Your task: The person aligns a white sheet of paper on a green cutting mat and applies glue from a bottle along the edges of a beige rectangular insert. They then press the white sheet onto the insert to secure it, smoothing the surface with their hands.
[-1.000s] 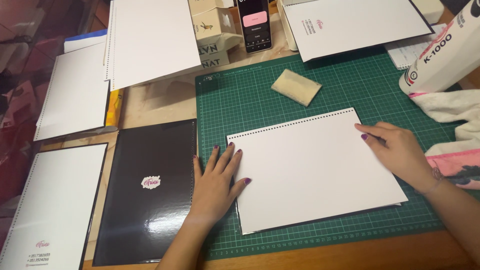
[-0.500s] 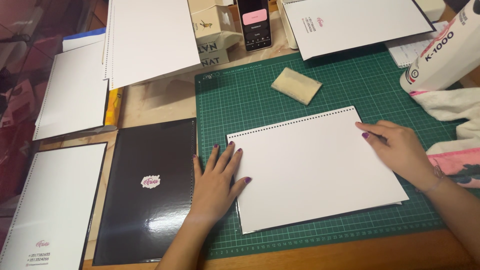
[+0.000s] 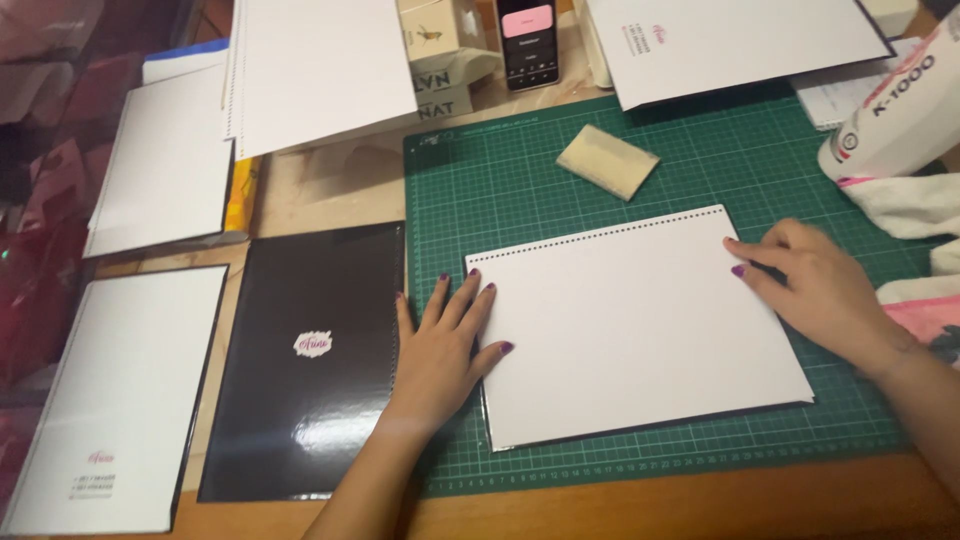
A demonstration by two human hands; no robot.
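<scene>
Little has shifted since a second ago: both hands still press the punched white sheet stack (image 3: pixel 640 325) squared at centre frame on the green cutting mat (image 3: pixel 500 170). Left hand (image 3: pixel 445 345) and right hand (image 3: pixel 815 290) lie flat, fingers spread. Long axis runs left-right, punched edge uppermost; binding appears undone.

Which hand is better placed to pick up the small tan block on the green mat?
Probably the right hand: it rests on the white sheet's right edge, somewhat nearer the tan block. The left hand lies flat on the sheet's left edge, farther away.
</scene>
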